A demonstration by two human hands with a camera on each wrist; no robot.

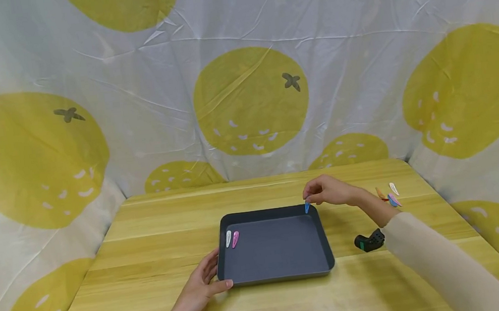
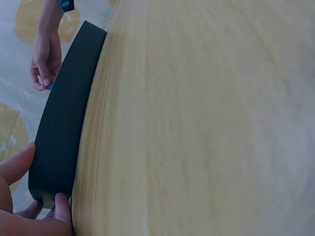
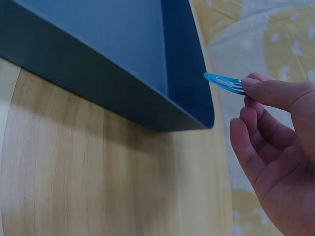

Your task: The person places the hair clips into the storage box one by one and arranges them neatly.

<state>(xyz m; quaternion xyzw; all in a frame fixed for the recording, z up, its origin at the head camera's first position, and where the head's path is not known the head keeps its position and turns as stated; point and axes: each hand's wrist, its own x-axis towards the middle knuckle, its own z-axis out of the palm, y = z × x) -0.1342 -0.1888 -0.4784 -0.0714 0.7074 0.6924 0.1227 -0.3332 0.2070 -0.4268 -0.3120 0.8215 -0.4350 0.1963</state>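
A dark grey rectangular tray (image 1: 278, 251) stands on the wooden table. My left hand (image 1: 195, 290) grips its near left corner, thumb along the front and fingers at the left side. Inside the tray, toward the left, a white hair clip (image 1: 228, 239) and a pink hair clip (image 1: 235, 239) lie side by side. Over the far right corner, my right hand (image 1: 333, 190) pinches a blue hair clip (image 3: 226, 83) between thumb and forefinger. The clip's free end points toward the tray; the other fingers are loosely bent in the right wrist view.
More hair clips lie on the table at the right: a white clip (image 1: 394, 189), an orange clip (image 1: 380, 193) and a pink and blue cluster (image 1: 394, 200). A black device (image 1: 370, 240) with a green mark shows beside the right forearm. A lemon-patterned curtain (image 1: 255, 124) hangs behind the table.
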